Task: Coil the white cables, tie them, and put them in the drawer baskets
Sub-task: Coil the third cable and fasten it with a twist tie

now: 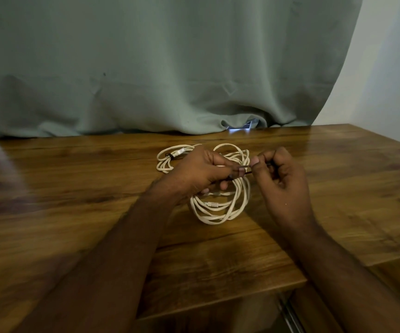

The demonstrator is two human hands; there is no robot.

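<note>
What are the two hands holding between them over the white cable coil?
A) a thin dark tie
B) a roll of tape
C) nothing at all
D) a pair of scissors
A: the left hand and right hand each pinch an end of a thin dark tie, stretched above the near coil.

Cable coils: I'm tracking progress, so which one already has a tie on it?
The far-left coil, lying untouched on the table, has a dark tie around it. The nearer coil is still loose beneath both hands.
</note>
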